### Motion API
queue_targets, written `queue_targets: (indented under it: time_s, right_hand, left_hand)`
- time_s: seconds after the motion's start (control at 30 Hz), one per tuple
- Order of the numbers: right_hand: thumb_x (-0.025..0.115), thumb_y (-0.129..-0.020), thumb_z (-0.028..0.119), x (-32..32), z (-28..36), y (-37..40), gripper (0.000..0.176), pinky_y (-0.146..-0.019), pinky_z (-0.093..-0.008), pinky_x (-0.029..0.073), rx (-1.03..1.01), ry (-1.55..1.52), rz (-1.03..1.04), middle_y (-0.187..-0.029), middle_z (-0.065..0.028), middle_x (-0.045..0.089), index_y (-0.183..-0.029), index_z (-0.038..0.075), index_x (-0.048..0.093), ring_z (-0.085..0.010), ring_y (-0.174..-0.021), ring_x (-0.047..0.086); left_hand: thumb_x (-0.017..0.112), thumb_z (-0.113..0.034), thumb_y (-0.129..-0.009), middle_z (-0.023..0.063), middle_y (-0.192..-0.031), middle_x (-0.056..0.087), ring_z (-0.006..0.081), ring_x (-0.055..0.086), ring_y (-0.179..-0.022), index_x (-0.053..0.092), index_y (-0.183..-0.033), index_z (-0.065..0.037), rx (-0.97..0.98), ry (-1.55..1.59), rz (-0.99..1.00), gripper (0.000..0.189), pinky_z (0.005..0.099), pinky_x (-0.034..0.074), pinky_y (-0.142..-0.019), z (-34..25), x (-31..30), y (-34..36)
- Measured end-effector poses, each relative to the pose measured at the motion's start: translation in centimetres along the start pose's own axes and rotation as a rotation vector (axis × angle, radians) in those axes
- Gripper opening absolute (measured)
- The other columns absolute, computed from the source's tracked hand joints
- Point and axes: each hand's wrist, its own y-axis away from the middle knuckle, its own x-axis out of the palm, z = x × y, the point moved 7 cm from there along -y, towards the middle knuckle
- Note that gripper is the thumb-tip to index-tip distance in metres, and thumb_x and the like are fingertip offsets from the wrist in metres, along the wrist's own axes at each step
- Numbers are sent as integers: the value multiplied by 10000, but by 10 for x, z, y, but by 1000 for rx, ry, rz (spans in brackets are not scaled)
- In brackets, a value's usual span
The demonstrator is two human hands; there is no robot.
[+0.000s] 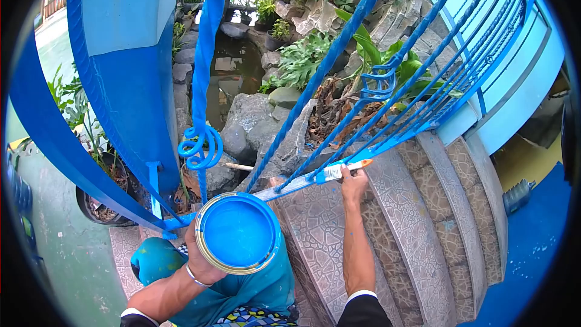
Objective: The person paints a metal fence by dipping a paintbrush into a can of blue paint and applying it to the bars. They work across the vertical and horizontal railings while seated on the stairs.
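Note:
My left hand (201, 257) grips an open paint can (270, 260) from its left side, above my knees. Bright blue paint lies inside the can, and some marks its rim. My right hand (354, 186) is closed on a paintbrush (346, 169) with a pale ferrule and an orange handle end. Its blue-coated bristles point left and rest against the bottom rail (272, 192) of a railing. Part of that rail looks pale grey or whitish, while the stretch to the right is blue. Twisted blue bars (302, 94) rise from the rail just beyond the brush.
Stone-patterned steps (411, 230) curve down at right beside a blue floor (532, 248). A blue pillar (133, 97) stands at left, near a potted plant (100, 206). Rocks (254, 121) and a small pond (233, 75) lie behind the bars. A scrolled bar ornament (201, 147) projects above the can.

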Motion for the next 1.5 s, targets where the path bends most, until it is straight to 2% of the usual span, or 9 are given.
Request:
queue_targets:
  time_s: [0.2, 0.27, 0.37, 0.47, 0.7, 0.9, 1.17, 1.33, 1.5]
  right_hand:
    - [802, -896, 125, -18, 68, 15, 201, -703, -372, 553, -184, 249, -259, -843, -104, 751, -985, -33, 716, -195, -747, 707]
    - [805, -894, 130, -5, 58, 19, 207, -717, -369, 554, -157, 132, -174, -849, -111, 753, -990, -29, 714, -207, -757, 713]
    - [811, -888, 146, 4, 46, 17, 235, -726, -375, 552, -134, 137, -95, -863, -119, 754, -1016, -21, 705, -223, -758, 716]
    - [806, -893, 166, 11, 31, 7, 269, -726, -394, 548, -156, 292, -69, -877, -133, 749, -1054, -15, 690, -260, -750, 718]
    - [749, -943, 145, -5, 80, 15, 205, -727, -442, 530, -467, 282, -189, -937, -170, 721, -1055, -14, 682, -336, -800, 691]
    - [747, -865, 35, 18, 103, 59, 175, -829, -434, 539, -926, 370, -8, -998, -135, 723, -1037, 16, 722, -325, -958, 685]
    - [743, -748, -20, 21, 69, 113, 281, -889, -459, 569, -949, 438, 333, -1044, -73, 719, -1004, 95, 756, -327, -1053, 673]
    - [742, -730, -35, 8, 92, 93, 319, -869, -461, 566, -977, 485, 185, -1017, -90, 713, -1020, 98, 750, -346, -1046, 670]
    - [721, -742, -33, 29, 77, 101, 337, -849, -435, 579, -995, 533, 372, -1048, -56, 719, -1025, 146, 760, -316, -1042, 673]
  left_hand:
    - [459, -688, -962, 171, -1526, 524, 379, 525, -1379, 479, -1522, -111, 4, -49, 1, 803, 567, 430, -1153, -5, 5, 2]
    - [459, -689, -961, 172, -1527, 522, 380, 522, -1381, 479, -1522, -110, -11, -54, -9, 806, 567, 430, -1153, -2, -3, 0]
    - [485, -515, -1042, 181, -1481, 559, 386, 563, -1335, 479, -1499, -71, -32, -12, -14, 637, 567, 462, -1131, -2, 0, 3]
    - [461, -653, -980, 174, -1513, 537, 378, 539, -1364, 489, -1513, -104, -33, -29, -35, 766, 572, 442, -1140, 0, -9, 1]
    - [465, -646, -985, 175, -1497, 553, 378, 550, -1352, 506, -1500, -102, 12, -35, -19, 750, 572, 448, -1133, -5, 8, 4]
    - [505, -638, -976, 167, -1493, 559, 373, 556, -1345, 519, -1491, -106, -5, -23, -36, 741, 573, 450, -1131, -2, 4, 2]
    - [514, -649, -969, 173, -1500, 550, 374, 551, -1349, 514, -1496, -106, 5, 11, -17, 757, 575, 446, -1133, -5, -2, 6]
    - [509, -658, -969, 171, -1498, 552, 374, 551, -1349, 516, -1493, -104, 9, -45, -14, 762, 575, 444, -1133, -4, 1, 5]
    - [514, -658, -967, 173, -1495, 555, 376, 552, -1346, 514, -1493, -103, 20, -39, -14, 764, 576, 452, -1126, -4, 7, 3]
